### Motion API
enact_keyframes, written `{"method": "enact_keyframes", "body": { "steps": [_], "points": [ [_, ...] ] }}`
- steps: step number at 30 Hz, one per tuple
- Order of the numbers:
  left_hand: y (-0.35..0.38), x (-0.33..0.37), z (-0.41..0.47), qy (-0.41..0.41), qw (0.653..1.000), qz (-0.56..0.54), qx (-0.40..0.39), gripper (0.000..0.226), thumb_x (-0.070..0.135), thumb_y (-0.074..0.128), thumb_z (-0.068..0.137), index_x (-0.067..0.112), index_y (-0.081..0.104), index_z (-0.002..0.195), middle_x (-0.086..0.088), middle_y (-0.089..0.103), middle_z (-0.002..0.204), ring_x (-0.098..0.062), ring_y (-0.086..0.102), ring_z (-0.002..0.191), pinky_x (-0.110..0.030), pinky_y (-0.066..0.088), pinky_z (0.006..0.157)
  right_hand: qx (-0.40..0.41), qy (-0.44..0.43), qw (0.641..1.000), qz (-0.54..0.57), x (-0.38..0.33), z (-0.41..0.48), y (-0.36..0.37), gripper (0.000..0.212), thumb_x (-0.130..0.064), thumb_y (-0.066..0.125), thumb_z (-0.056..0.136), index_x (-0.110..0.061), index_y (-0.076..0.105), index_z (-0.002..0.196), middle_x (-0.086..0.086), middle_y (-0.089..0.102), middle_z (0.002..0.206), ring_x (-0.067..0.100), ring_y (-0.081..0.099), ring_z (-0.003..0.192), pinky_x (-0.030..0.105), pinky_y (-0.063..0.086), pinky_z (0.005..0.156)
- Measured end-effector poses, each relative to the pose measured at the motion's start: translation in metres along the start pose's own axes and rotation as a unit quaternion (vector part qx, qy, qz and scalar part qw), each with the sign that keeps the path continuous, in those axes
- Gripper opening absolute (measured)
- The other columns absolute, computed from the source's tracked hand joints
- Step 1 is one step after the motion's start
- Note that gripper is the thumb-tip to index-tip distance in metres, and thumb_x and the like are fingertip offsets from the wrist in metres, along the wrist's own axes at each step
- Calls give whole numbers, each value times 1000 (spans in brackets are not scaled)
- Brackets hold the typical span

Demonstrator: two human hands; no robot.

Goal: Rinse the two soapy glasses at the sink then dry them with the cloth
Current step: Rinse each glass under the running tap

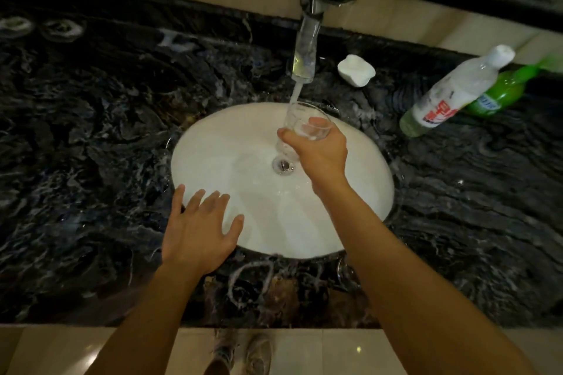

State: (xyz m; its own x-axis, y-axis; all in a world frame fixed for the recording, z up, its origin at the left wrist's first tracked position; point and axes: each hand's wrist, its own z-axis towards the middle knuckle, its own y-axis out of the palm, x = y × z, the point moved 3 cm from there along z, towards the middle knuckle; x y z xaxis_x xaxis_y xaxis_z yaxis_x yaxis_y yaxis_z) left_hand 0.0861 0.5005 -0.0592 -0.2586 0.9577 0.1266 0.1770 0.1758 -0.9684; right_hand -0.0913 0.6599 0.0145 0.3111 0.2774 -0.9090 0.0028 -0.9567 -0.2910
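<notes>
Head view, centre of the frame: the right hand (316, 155) holds a clear glass (307, 123) over the white oval sink (213, 146), its grip closed with fingers and thumb curled round the glass's wall; the glass's mouth faces up toward the chrome tap (307, 39), and a stream of water (295, 93) falls from the spout into it, above the drain (283, 165); the left hand (198, 228) is spread flat at the lower left edge of the sink, its grip wide and holding nothing; whether it touches the rim I cannot tell; on the dark marbled bench (91, 131), right of the tap, lies a white soap bar (355, 70); further right stand a white bottle (454, 94) and, just behind it, a green bottle (502, 91).
</notes>
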Motion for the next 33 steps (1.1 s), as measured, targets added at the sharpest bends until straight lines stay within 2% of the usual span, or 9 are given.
{"method": "enact_keyframes", "body": {
  "steps": [2,6,9,14,21,28,32,33],
  "points": [
    [1,0,1,1,1000,-5,6,72,64,24,97,20,61,139,-4,64,142,-29,51,140,-56,5,125,19,-6,1000,-1,-6,23,7,65,-34,95,61,-23,62,115,-4,69,109,16,67,101,33,58,86],
    [4,0,1,2,1000,2,2,69,63,28,98,19,66,135,-4,67,137,-29,56,136,-59,12,124,24,-38,997,-61,-5,55,22,60,-27,93,62,-21,59,112,-5,65,106,18,65,102,27,49,80],
    [5,-1,1,5,1000,3,3,67,62,30,98,18,67,134,-5,69,135,-30,58,133,-60,15,123,11,-64,991,-121,-4,71,34,68,-28,93,60,-16,59,117,-3,65,109,20,64,104,30,50,82],
    [4,0,1,5,1000,-7,17,65,60,34,97,17,69,130,-6,71,132,-31,61,130,-60,17,122,-21,-94,982,-161,-3,88,48,72,-23,93,65,-14,55,125,-4,60,110,16,57,97,25,42,77],
    [4,-1,1,3,1000,-16,14,65,61,32,98,18,68,132,-5,69,134,-31,59,132,-61,16,123,4,-134,982,-130,16,91,54,77,-28,92,56,-18,56,123,-5,66,109,18,66,99,31,56,84],
    [2,-1,1,-1,1000,-12,7,67,62,28,98,20,66,134,-3,67,138,-29,57,135,-59,13,125,14,-162,978,-131,12,89,49,81,-32,92,57,-20,56,129,-9,62,111,16,62,103,32,54,89],
    [2,0,1,-2,1000,-14,8,68,62,28,98,19,68,132,-5,68,136,-29,58,133,-59,15,124,27,-170,979,-111,12,86,47,81,-32,92,61,-21,55,132,-10,61,113,11,58,102,8,42,76],
    [2,0,1,-2,1000,-13,6,68,62,28,98,19,68,132,-4,68,136,-29,58,133,-59,14,124,29,-169,979,-106,13,85,46,82,-31,92,61,-22,54,133,-10,61,113,11,58,102,6,40,74]
  ]
}}
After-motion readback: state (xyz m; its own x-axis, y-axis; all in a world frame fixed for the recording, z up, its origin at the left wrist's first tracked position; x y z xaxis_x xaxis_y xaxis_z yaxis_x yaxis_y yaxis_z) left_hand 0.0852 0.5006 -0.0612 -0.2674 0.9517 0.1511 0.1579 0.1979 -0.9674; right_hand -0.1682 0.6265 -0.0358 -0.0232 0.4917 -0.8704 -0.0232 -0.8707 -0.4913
